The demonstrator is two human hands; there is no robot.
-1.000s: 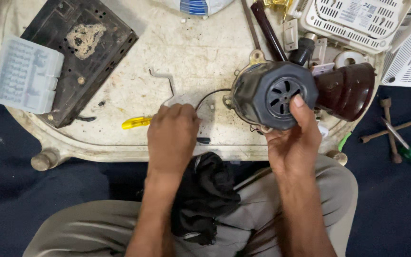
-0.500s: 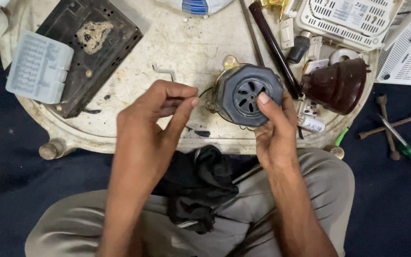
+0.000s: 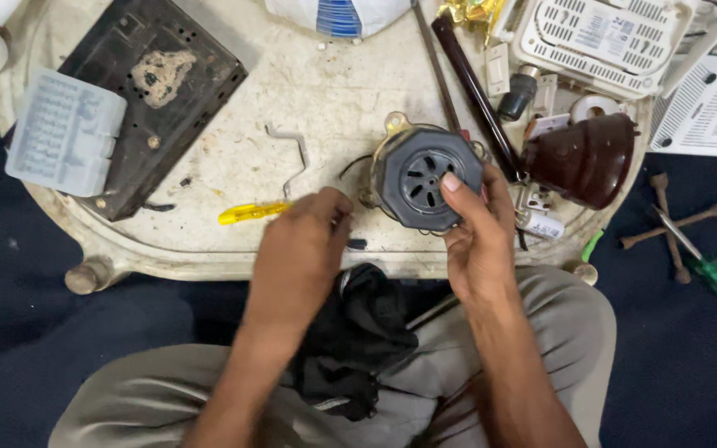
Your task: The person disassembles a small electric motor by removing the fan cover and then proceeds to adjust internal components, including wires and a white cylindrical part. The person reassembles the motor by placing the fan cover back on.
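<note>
while curled, right hand (image 3: 476, 241) around motor (image 3: 426, 177)

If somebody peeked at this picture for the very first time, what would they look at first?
Probably the dark grey round motor in the middle of the dirty white tabletop, with the right hand wrapped around it and the left hand close beside it. Next comes the shiny dark brown cover just to its right, and the bright yellow screwdriver handle poking out by the left hand.
</note>
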